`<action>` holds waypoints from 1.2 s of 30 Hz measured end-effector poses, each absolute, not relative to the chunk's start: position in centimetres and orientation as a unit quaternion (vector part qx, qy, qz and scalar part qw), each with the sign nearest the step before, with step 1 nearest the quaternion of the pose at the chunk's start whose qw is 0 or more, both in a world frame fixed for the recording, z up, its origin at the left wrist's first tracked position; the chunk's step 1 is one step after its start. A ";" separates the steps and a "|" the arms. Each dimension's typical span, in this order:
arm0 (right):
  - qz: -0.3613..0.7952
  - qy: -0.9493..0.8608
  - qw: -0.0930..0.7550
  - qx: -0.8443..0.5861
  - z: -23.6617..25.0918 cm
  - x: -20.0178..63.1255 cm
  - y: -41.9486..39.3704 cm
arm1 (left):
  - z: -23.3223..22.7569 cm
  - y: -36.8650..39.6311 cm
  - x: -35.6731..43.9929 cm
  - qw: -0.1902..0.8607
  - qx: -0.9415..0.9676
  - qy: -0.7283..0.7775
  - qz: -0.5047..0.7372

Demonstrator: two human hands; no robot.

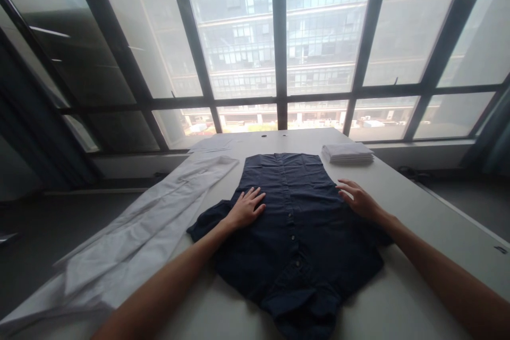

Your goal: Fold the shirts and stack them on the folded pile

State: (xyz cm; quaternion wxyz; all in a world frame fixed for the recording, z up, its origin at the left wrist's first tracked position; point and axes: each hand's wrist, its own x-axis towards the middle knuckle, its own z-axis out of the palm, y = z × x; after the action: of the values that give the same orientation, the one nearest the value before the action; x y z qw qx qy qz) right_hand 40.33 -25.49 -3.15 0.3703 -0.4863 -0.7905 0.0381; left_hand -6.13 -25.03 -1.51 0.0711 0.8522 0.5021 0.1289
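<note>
A navy button-up shirt [279, 207] lies spread face up on the white table, its collar towards me and its hem at the far end. Buttons run down the middle of its front. My left hand [246, 208] rests flat on the left side of the shirt with fingers spread. At the shirt's right edge is my right hand [357, 199], its fingers stretched out and apart, holding nothing. Whether its fingertips touch the cloth I cannot tell. The short sleeves stick out on both sides, the right one partly behind my right forearm.
White cloth [147, 223] lies loosely in long folds along the table's left side. A neat stack of folded white cloth [347, 153] sits at the far right. The white table [418, 234] reaches towards large windows [239, 26]. Dark curtains [32, 111] hang at both sides.
</note>
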 end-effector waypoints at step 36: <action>0.053 -0.803 0.369 -0.465 -2.1 39.7 -26.3 | -1.0 -27.4 -4.3 0.048 0.880 0.456 0.126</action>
State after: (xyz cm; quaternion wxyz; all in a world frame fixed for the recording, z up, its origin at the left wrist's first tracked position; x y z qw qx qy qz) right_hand 39.69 -26.26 -2.09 0.3694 -0.4650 -0.8028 0.0534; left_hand -4.34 -27.40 -1.03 0.0485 0.8796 0.4560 0.1261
